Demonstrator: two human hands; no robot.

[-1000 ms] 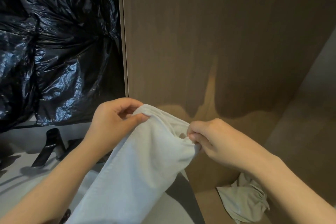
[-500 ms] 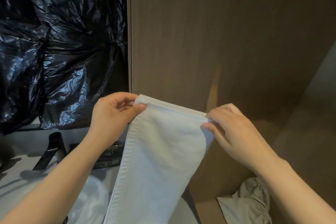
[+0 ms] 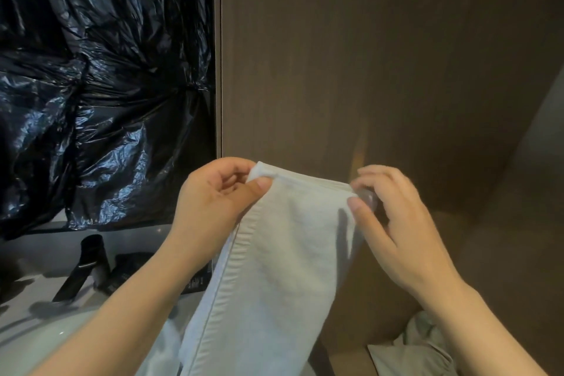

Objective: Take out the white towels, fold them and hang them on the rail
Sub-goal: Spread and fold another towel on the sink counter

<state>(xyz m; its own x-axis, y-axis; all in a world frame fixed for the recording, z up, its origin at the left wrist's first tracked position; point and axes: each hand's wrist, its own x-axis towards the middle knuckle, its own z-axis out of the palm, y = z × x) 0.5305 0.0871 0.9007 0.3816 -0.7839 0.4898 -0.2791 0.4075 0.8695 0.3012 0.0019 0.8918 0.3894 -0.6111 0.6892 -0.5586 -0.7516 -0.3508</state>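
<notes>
A brown wooden panel (image 3: 366, 70) stands straight ahead of you, behind your left hand (image 3: 213, 201) and right hand (image 3: 396, 223). Crinkled black plastic sheeting (image 3: 106, 85) closes off the left. Beneath it, dark items (image 3: 88, 262) stand on the pale table (image 3: 39, 250). The white towel (image 3: 274, 268) hangs between your arms. A crumpled cloth (image 3: 421, 345) lies lower right.

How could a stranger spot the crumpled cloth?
Start at the brown wooden panel and drop to the ledge at its foot, bottom right. The crumpled cloth lies there; unlike the white towel stretched in the middle, it is bunched and duller.
</notes>
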